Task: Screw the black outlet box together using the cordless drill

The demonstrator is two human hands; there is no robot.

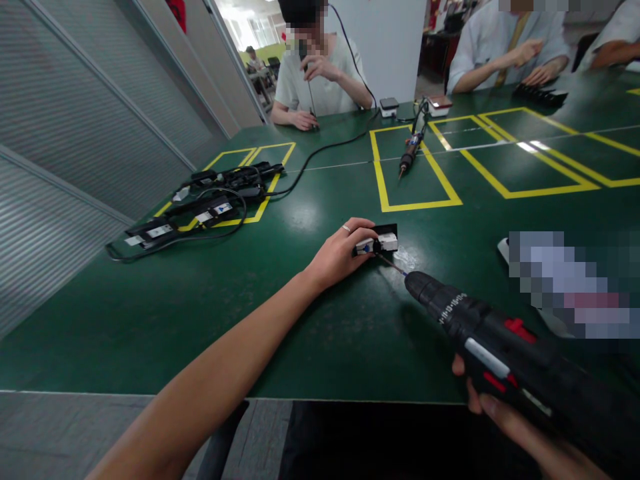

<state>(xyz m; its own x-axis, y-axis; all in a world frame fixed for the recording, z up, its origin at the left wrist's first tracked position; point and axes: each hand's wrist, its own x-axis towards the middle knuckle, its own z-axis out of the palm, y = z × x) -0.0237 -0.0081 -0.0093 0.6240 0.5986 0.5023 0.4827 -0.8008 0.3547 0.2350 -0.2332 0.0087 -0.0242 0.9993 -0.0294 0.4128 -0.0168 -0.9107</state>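
Note:
On the green table, my left hand [345,250] grips a small black block with white labels [386,242], its fingers over the top and left end. My right hand [493,403] is wrapped round the handle of a black cordless drill [480,333] with red parts, at the lower right. A long thin bit [393,265] points from the drill's chuck to the near side of the block. Its tip is at or very close to the block; contact cannot be made out. Much of my right hand is hidden beneath the drill.
Black power adapters with cables [215,200] lie on the left. Farther back, a corded screwdriver [411,153] rests within yellow tape [423,207]. A blurred-out object [565,287] is at right. Across the table, one person [320,73] holds a tool; another [510,53] handles black parts.

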